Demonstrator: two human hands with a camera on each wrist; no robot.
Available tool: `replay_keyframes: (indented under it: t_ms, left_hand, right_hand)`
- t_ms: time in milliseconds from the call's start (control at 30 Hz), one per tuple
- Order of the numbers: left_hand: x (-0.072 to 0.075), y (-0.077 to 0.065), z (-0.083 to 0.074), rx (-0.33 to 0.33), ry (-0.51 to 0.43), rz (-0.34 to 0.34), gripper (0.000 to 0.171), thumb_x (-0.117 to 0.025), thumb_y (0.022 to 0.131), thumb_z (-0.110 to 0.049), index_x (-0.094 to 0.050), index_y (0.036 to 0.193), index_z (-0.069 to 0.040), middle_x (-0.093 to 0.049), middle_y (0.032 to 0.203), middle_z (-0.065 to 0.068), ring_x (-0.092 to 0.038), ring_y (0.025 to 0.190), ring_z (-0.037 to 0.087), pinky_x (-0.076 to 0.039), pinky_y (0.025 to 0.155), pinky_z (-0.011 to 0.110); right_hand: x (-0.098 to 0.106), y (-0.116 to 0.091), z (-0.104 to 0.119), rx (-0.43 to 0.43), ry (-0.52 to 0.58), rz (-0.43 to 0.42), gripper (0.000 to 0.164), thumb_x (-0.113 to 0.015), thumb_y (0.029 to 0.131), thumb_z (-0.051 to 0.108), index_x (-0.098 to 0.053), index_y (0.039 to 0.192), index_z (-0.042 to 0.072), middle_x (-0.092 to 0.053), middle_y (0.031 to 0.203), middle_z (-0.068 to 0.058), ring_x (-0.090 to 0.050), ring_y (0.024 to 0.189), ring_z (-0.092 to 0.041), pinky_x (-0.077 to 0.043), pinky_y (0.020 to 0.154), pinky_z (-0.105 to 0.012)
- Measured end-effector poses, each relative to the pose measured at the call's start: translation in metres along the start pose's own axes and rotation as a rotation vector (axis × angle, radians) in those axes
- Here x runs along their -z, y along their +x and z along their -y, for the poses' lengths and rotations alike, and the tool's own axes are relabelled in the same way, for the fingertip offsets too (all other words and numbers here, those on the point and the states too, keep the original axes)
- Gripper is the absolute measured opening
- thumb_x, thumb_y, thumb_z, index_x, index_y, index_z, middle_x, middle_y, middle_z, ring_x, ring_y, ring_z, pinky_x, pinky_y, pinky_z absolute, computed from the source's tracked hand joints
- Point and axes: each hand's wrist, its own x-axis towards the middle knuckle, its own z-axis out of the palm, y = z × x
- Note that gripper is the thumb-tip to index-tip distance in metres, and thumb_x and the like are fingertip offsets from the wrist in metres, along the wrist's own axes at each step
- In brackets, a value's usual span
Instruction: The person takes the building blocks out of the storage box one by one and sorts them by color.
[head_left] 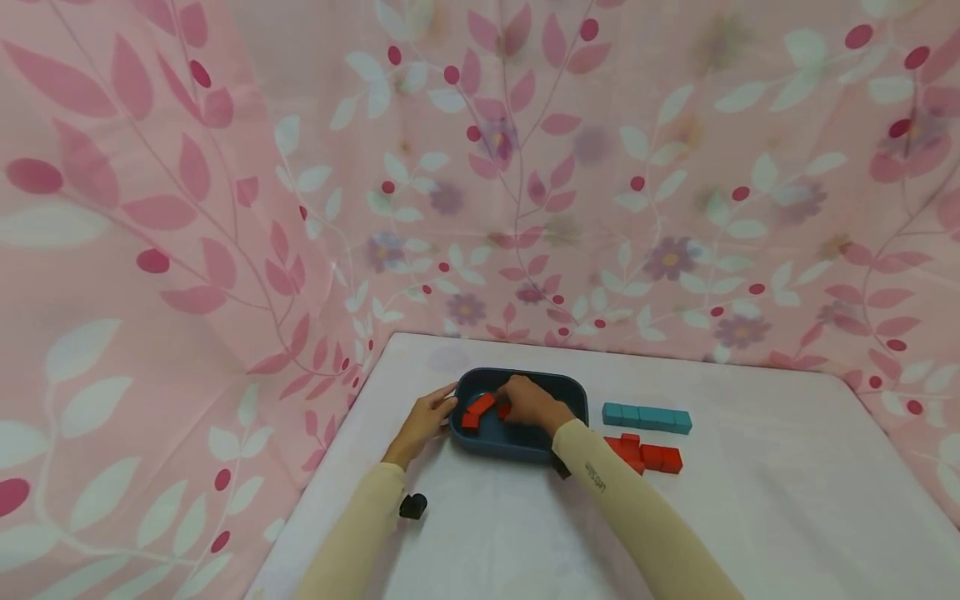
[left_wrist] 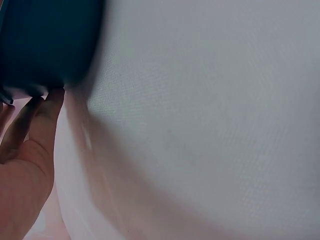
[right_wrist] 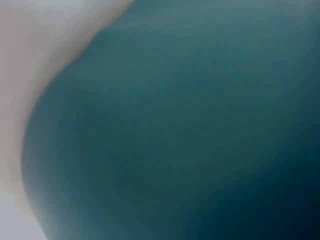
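Note:
A dark blue-teal bin (head_left: 517,451) stands on the white table. My left hand (head_left: 422,425) is at its left end, fairly straight fingers touching the outer wall. The left wrist view shows those fingers (left_wrist: 50,112) against the bin (left_wrist: 50,45). My right hand (head_left: 532,404) reaches inside the bin, fingers bent down and pinching a red block (head_left: 504,412), mostly hidden by the hand. Left of it in the bin lie more red blocks (head_left: 470,421). Only the blurred bin wall (right_wrist: 150,110) fills the right wrist view; the hand does not show there.
Right of the bin, a row of teal blocks (head_left: 647,418) lies on the white table (head_left: 787,467). Nearer, several red blocks (head_left: 652,457) are partly covered by the right sleeve (head_left: 622,500). A small black object (head_left: 413,506) is beside the left wrist. Flowered pink cloth (head_left: 525,208) hangs behind.

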Motion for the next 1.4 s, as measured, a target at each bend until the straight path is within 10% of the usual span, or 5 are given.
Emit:
replay_keyframes:
  t_ms: [767, 1400]
  left_hand:
    - [0.002, 0.003, 0.004, 0.020, 0.006, 0.016, 0.044, -0.054, 0.102, -0.016, -0.048, 0.146, -0.017, -0.057, 0.133, 0.020, -0.062, 0.108, 0.027, -0.054, 0.085, 0.042]
    - [0.002, 0.001, 0.002, 0.006, 0.032, -0.002, 0.045, -0.054, 0.102, -0.020, -0.047, 0.146, -0.019, -0.057, 0.133, 0.018, -0.061, 0.110, 0.028, -0.052, 0.089, 0.046]
  right_hand:
    - [0.007, -0.025, -0.020, 0.082, 0.129, -0.119, 0.031, -0.073, 0.082, 0.000, -0.073, 0.113, 0.003, -0.070, 0.102, -0.002, -0.056, 0.086, -0.015, -0.053, 0.082, -0.033]
    - [0.071, -0.126, -0.065, -0.073, 0.088, -0.275, 0.031, -0.076, 0.082, 0.001, -0.071, 0.113, 0.000, -0.069, 0.104, -0.009, -0.064, 0.098, -0.027, -0.055, 0.083, -0.042]
